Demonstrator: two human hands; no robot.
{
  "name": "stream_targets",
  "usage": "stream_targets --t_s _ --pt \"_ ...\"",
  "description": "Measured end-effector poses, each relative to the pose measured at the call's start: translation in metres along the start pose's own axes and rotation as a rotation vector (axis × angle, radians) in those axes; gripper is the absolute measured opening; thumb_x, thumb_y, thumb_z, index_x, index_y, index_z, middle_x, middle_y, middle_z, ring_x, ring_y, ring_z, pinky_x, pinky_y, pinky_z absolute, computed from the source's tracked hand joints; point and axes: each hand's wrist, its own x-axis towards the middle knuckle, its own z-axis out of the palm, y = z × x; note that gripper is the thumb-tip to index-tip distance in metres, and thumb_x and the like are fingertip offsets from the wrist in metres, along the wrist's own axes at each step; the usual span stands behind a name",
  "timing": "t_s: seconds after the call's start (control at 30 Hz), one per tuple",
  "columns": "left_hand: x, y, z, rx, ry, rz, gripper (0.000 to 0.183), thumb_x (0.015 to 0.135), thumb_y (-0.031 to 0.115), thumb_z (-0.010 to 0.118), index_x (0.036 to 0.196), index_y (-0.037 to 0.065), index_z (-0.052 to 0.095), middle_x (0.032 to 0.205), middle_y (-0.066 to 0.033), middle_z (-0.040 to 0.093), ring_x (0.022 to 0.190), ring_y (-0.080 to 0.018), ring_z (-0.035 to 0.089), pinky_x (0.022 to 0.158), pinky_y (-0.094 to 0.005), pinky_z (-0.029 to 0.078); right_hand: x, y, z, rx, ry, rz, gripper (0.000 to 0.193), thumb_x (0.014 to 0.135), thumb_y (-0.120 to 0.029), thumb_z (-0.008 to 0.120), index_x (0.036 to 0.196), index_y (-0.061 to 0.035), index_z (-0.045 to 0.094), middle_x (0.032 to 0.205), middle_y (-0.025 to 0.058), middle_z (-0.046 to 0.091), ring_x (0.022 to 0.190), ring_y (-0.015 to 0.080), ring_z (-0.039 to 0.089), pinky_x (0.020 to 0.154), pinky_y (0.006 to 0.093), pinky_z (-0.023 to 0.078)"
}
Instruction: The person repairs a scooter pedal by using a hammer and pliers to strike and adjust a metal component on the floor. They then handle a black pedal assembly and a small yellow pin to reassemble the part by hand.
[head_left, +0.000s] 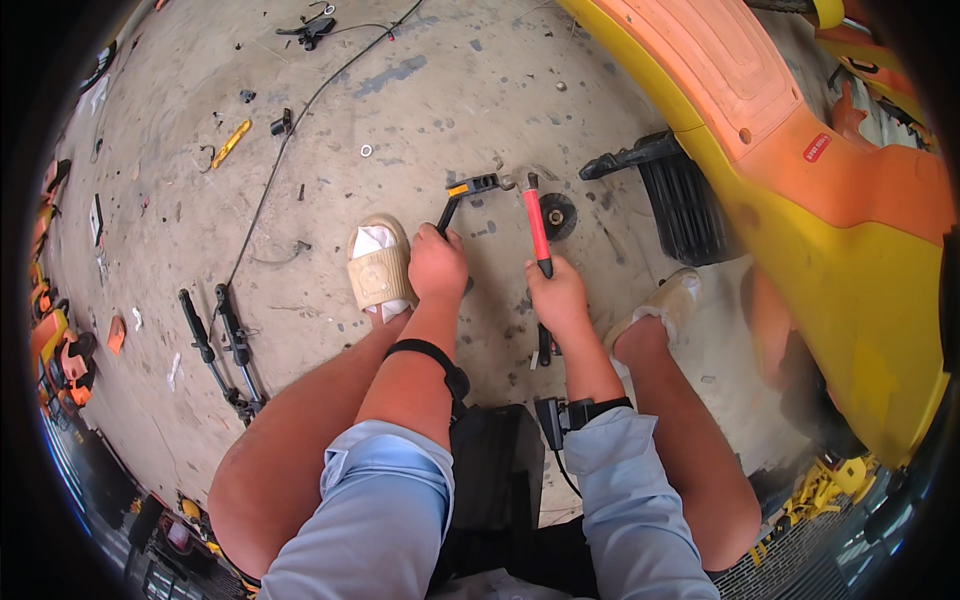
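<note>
My left hand (pixel 438 265) is closed around the black shaft of a part with a black block and orange reflector (pixel 474 187) at its far end, which looks like a bike pedal on its crank arm. My right hand (pixel 557 298) grips a hammer (pixel 537 225) by its red and black handle, the black end showing below the fist. The hammer's head lies close to the tip of the reflector block; I cannot tell whether they touch. Just right of the hammer, a round black disc with a metal centre (pixel 557 217) rests on the concrete floor.
A large orange and yellow plastic body (pixel 800 230) with a ribbed black part (pixel 685 205) fills the right side. My sandalled feet stand either side of the hands. At left lie black fork legs (pixel 232 325), a long cable (pixel 300 115), a yellow tool (pixel 232 143) and a washer (pixel 366 150).
</note>
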Motion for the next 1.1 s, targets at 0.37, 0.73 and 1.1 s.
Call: stream_targets --t_s 0.37,0.73,1.1 --pt "-0.005 -0.002 0.007 -0.082 -0.100 0.013 0.025 0.088 0.019 0.060 0.099 0.001 0.047 0.105 -0.0254 0.059 0.096 -0.0423 0.063 0.079 -0.0503 0.053 0.012 0.007 0.003 0.079 0.024 -0.040 0.025 0.094 -0.026 0.063 0.087 -0.0027 0.058 0.064 0.0036 0.057 0.052 0.0130 0.054 0.049 0.0326 0.044" --pt "-0.008 0.003 0.004 -0.091 -0.203 -0.026 0.029 0.096 0.029 0.053 0.094 0.000 0.057 0.081 -0.0250 0.068 0.082 -0.0427 0.067 0.075 -0.0520 0.052 -0.004 0.017 0.011 -0.038 0.059 -0.011 0.032 0.091 -0.035 0.062 0.087 -0.0034 0.060 0.079 0.0217 0.067 0.079 0.0434 0.065 0.070 0.0490 0.049" --pt "0.020 -0.012 0.012 -0.675 -0.435 -0.309 0.025 0.094 0.022 0.057 0.098 -0.002 0.057 0.077 -0.0103 0.064 0.068 -0.0206 0.063 0.064 -0.0371 0.052 -0.008 0.004 0.017 -0.378 -0.083 -0.013 0.037 0.096 -0.042 0.053 0.104 -0.0054 0.056 0.093 0.0243 0.068 0.087 0.0462 0.064 0.077 0.0532 0.050"
